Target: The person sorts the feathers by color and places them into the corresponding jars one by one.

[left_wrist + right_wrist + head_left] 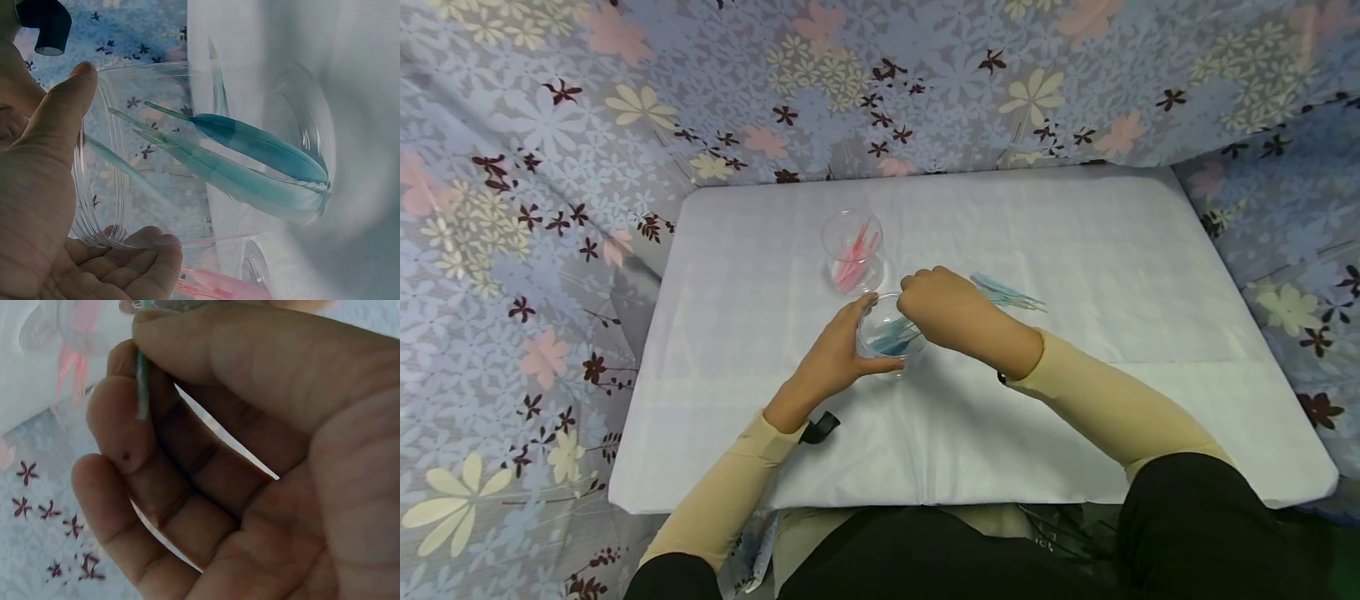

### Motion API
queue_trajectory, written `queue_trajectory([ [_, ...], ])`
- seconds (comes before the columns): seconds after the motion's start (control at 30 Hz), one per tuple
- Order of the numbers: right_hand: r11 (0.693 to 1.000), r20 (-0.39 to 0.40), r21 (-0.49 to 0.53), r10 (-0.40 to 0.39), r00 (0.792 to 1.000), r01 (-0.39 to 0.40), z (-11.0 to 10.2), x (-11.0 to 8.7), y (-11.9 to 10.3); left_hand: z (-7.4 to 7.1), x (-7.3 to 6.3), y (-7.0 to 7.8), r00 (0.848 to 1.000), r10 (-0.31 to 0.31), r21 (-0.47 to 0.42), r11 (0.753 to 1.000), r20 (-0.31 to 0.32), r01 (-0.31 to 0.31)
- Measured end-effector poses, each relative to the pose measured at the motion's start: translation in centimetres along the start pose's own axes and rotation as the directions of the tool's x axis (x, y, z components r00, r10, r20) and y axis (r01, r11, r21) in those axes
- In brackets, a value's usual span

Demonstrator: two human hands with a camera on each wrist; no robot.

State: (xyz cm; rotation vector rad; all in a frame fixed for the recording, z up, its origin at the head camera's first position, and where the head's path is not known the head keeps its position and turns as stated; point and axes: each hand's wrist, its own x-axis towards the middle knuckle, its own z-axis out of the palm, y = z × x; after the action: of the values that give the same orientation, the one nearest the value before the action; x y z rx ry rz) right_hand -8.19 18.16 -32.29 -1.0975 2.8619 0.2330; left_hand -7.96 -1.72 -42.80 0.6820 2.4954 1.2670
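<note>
My left hand (831,354) grips a clear plastic jar (114,206) near its rim, thumb on one side and fingers on the other. Inside the jar lie several teal and pale blue-green feathers (259,147), quills toward the mouth. Over that mouth, my right hand (947,312) pinches a teal feather (143,390) by its quill between thumb and fingertips. In the left wrist view this feather slants in past the rim. To the right of my right hand, a small bunch of blue feathers (1006,293) lies on the table.
Just behind the held jar stands another clear jar (824,237) with pink feathers (852,268) in it. A white cloth covers the table (1112,250). Floral curtains (865,92) hang along the back and sides.
</note>
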Motion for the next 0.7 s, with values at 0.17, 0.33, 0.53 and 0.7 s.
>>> queue_trajectory([
  [0.17,0.997,0.03,-0.071,-0.038,0.999,0.04,1.1,1.3,-0.9,-0.1,0.0,-0.1,1.0,0.012,-0.002,1.0,0.002,-0.012],
  [0.33,0.995,0.055,-0.077,-0.051,0.997,0.055,2.7,2.4,-1.6,0.0,0.1,-0.1,0.999,0.034,0.005,0.999,0.002,-0.034],
  [0.53,0.999,0.075,-0.031,-0.041,0.996,0.043,3.7,3.1,-2.0,0.1,0.0,-0.1,1.0,0.029,0.023,0.999,-0.002,-0.029],
  [0.7,0.999,0.1,-0.014,-0.031,0.994,0.033,4.0,3.3,-1.9,0.0,0.1,-0.2,0.999,0.035,0.033,0.999,-0.003,-0.034],
])
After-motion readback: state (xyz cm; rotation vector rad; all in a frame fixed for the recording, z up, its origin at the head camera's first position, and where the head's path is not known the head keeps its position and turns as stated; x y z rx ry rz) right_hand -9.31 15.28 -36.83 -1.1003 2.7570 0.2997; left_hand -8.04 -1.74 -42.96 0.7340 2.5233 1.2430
